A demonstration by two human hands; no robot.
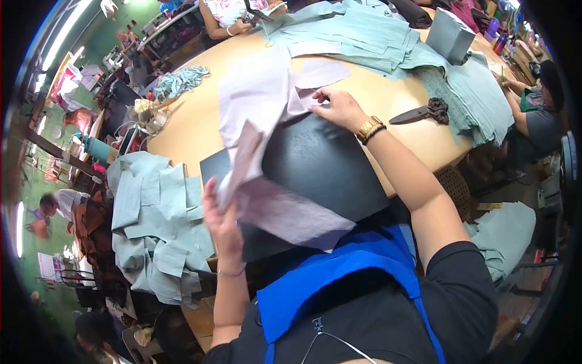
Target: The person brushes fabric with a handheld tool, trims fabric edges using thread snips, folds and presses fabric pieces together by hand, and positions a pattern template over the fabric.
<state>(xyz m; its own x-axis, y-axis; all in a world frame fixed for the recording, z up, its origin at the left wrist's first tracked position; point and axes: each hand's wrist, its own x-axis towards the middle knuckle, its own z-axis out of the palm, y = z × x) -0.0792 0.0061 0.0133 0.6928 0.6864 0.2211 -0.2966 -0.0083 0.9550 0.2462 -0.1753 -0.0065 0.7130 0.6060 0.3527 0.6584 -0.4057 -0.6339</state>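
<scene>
Pale lilac fabric point(251, 91) lies across the table and onto a black board point(321, 161) in front of me. My left hand point(224, 227) grips a folded, lifted part of this fabric at the board's left edge; a loose flap point(291, 212) hangs over the board's near side, blurred by motion. At the board's far edge, my right hand point(341, 110) pinches a corner of the lilac fabric between thumb and fingers. Large dark scissors point(419, 113) rest on the table to the right of that hand.
Grey-green fabric pieces point(357, 36) are stacked at the table's far side, with more fabric point(154, 218) hanging at the left. A grey box point(450, 36) stands on the far stack. Fabric strips point(180, 82) lie at the far left. Other people sit across and at the right.
</scene>
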